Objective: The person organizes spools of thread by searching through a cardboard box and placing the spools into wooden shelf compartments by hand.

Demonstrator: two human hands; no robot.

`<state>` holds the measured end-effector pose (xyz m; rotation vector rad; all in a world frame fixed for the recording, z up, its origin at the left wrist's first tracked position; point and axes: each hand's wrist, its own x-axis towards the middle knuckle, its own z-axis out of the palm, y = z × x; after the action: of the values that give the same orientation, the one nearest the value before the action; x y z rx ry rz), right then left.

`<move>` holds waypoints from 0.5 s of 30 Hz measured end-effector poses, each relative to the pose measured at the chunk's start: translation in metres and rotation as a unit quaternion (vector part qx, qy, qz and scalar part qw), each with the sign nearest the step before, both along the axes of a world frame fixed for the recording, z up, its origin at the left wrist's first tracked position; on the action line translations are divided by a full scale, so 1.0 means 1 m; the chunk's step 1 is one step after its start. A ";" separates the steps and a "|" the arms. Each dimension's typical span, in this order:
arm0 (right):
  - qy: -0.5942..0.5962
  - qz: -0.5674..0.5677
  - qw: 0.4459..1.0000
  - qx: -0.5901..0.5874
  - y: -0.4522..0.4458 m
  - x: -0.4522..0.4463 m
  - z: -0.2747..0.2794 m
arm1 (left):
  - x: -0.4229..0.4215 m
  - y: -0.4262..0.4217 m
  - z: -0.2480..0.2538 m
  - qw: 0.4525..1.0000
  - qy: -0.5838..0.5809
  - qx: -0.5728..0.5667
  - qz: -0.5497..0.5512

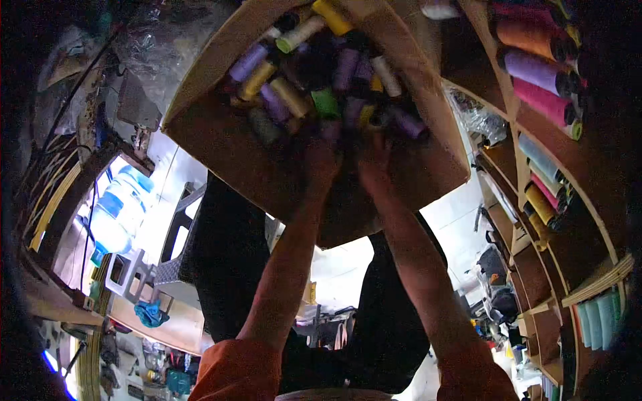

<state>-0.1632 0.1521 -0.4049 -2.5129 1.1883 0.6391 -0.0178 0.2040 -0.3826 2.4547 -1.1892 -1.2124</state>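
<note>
A large open cardboard box (247, 160) fills the upper middle of the view. Inside it lie several thread spools in purple, yellow, white and brown, among them a green spool (325, 103) near the centre. Both my arms reach into the box. My left hand (322, 159) is beside a dim purple spool (330, 128) below the green one. Close to the right of it, my right hand (374, 160) is at the lower edge of the spools. Shadow and blur hide the fingers of both hands.
Wooden shelves on the right hold more spools, including an orange spool (528, 39) and a pink spool (543, 99). A grey plastic stool (179, 271) stands at left, with a blue cloth (151, 313) near it. Clear plastic wrapping (167, 33) lies at upper left.
</note>
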 end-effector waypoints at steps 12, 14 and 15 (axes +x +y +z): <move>-0.280 -0.057 0.926 0.247 -0.082 0.057 0.208 | 0.095 -0.059 0.152 0.901 0.379 0.168 0.130; -0.335 -0.050 0.913 0.228 -0.064 0.070 0.228 | 0.099 -0.047 0.145 0.818 0.508 0.164 0.213; -0.346 -0.031 0.914 0.210 -0.057 0.075 0.235 | 0.097 -0.014 0.114 0.713 0.611 0.144 0.312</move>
<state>-0.0886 0.0954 -0.1695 -2.0393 0.7542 -0.0416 0.0790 0.1896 -0.2687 1.2513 0.2089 -2.1760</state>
